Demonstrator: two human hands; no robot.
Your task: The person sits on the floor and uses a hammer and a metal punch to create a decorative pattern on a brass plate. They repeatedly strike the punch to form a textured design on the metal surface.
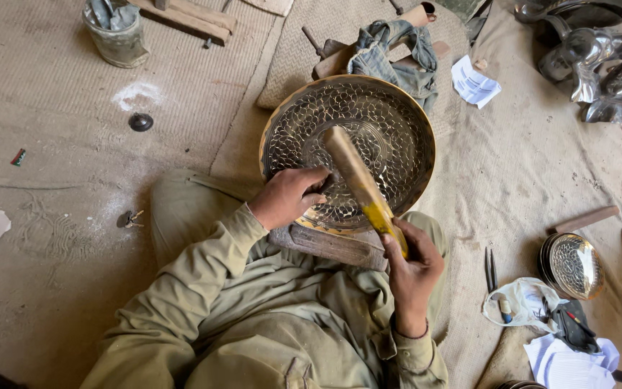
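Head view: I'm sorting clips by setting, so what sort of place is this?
Probably a floor-level metalworking workshop: a large hammered brass dish on a wooden block, a mallet in the right hand, and polished metalware piled nearby.

A floor-level metalworking workshop is indicated. Hammered brass dishes are seen on coarse matting, with a wooden block, a tin of tools, shears and polished metalware laid about.
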